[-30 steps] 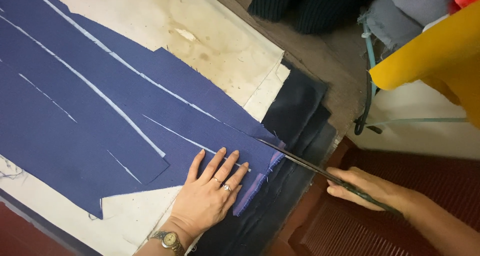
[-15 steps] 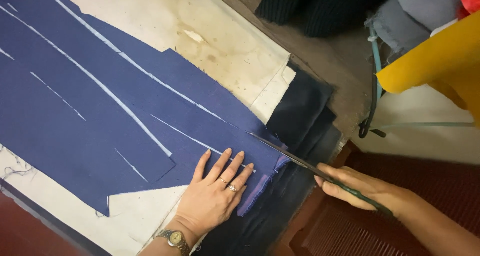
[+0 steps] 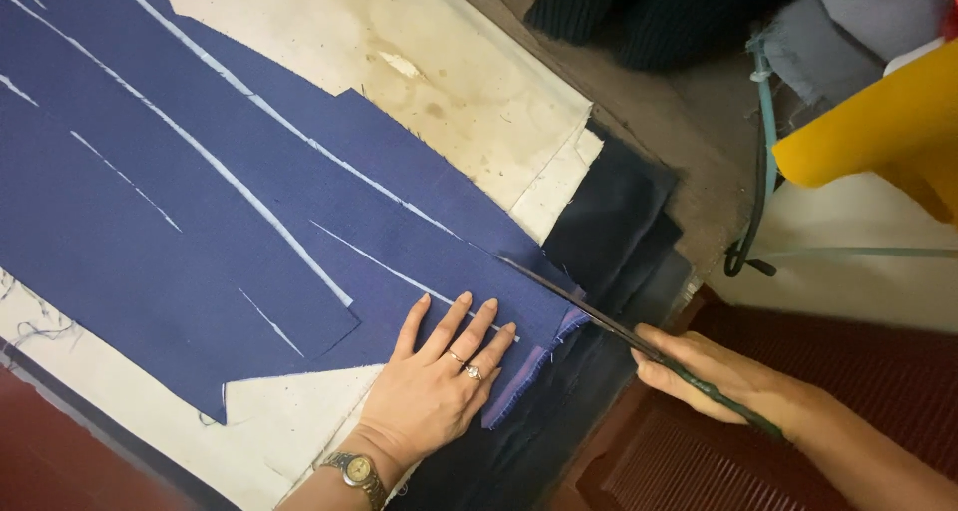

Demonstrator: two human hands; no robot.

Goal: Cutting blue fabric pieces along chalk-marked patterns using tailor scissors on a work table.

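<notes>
Blue cloth (image 3: 249, 212) pinned flat on tabletop (image 3: 469, 102) by left hand (image 3: 434, 381). Scissors (image 3: 599, 316) gripped in right hand (image 3: 718, 376), blades at cloth's 4 o'clock edge. Chalk line to be followed, fingers kept clear.

A single head-worn view looks steeply down, close over the cream-covered bench (image 3: 469, 102) and its blue chalk-marked cloth (image 3: 200, 202).

The scissors' (image 3: 639, 346) handles are hidden inside the right hand (image 3: 723, 376). The blue fabric (image 3: 200, 222) runs off the frame's left and top edges. The yellow object (image 3: 878, 137) at upper right is cut off.
</notes>
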